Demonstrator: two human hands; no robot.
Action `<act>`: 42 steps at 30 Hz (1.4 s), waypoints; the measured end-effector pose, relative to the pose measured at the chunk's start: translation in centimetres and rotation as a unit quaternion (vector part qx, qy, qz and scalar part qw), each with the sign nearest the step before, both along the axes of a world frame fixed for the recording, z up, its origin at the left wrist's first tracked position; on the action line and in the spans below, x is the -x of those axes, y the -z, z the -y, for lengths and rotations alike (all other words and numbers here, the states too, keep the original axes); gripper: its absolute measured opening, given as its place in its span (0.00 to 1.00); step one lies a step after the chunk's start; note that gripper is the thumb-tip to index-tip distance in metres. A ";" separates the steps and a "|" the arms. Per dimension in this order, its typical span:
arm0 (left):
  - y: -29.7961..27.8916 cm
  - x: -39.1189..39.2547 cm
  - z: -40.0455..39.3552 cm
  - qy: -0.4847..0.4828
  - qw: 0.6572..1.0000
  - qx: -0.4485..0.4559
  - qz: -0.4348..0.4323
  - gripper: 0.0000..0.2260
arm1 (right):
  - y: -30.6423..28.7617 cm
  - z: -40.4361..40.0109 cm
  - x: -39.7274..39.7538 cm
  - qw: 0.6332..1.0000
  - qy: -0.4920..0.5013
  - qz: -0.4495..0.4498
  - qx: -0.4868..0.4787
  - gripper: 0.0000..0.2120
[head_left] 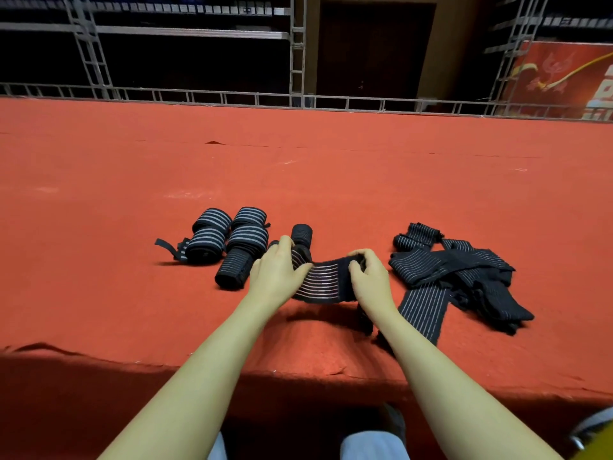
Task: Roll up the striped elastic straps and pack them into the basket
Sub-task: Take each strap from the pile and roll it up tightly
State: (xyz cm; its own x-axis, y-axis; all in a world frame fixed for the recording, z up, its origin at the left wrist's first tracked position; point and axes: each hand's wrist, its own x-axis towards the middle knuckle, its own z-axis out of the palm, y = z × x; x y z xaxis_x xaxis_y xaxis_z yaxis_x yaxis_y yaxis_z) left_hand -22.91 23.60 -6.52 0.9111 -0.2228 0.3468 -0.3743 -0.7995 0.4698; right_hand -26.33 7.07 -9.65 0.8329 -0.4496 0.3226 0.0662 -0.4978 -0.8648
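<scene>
Looking down through the head camera, I see both of my hands at the centre of the frame, working one striped strap [326, 277] held just above the red cloth [298, 167]. My left hand [277, 270] lies over the strap's left end, fingers curled onto it, thumb side toward the stretched band. My right hand [370, 277] has its fingers curled round the strap's right end, where the fabric looks bunched into a small roll; the strap's loose tail hangs below that wrist, touching the cloth. Left of centre lie the finished rolls [229, 240]: four with broad pale stripes lie packed close together, a dark finely striped one is just in front of them, and another dark roll [302, 235] sits just beyond my left hand. Right of centre sits a loose pile [457, 273] of unrolled straps, crossing one another, well apart from the rolls. I cannot see any basket from here. Along the upper frame runs a metal railing [298, 101].
</scene>
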 end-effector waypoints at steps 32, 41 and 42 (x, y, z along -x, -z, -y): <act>1.1 -0.4 -0.3 -0.051 0.994 -0.100 0.017 0.10 | 1.7 1.0 1.2 0.968 -0.086 -0.149 0.184 0.10; 1.7 0.6 2.1 0.178 0.981 -0.037 -0.071 0.26 | -1.4 0.1 1.5 0.987 -0.146 0.051 0.042 0.13; 1.6 0.5 2.2 0.164 0.982 -0.009 -0.096 0.22 | -1.5 0.2 1.6 0.988 -0.143 0.052 0.040 0.13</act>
State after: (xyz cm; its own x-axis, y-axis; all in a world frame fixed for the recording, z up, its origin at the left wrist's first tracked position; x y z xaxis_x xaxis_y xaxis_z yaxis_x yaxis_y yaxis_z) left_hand -23.37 21.45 -8.07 0.8377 -0.5190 0.1700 -0.5190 -0.6597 0.5436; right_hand -27.95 6.88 -8.11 0.8822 -0.1709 0.4388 0.3006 -0.5130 -0.8041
